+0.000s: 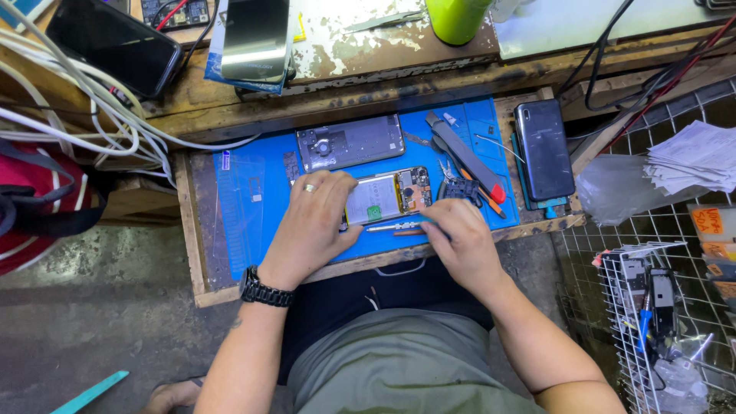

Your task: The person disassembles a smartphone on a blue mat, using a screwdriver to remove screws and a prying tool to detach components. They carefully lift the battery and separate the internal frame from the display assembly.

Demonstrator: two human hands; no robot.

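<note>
An opened smartphone (387,195) with its battery and circuit board exposed lies on a blue work mat (253,199). My left hand (310,222), with a ring and a black wristwatch, rests on the phone's left end and holds it down. My right hand (456,230) grips a thin teal pry tool (426,220) at the phone's lower right edge. A slim metal screwdriver (391,227) lies on the mat just below the phone.
The phone's removed grey back frame (350,142) lies above it. A black and red tool (468,157) and tweezers sit at right, beside a dark phone (544,149). White cables (84,115), more phones and a green cup (458,17) stand behind. A wire basket (659,307) is at right.
</note>
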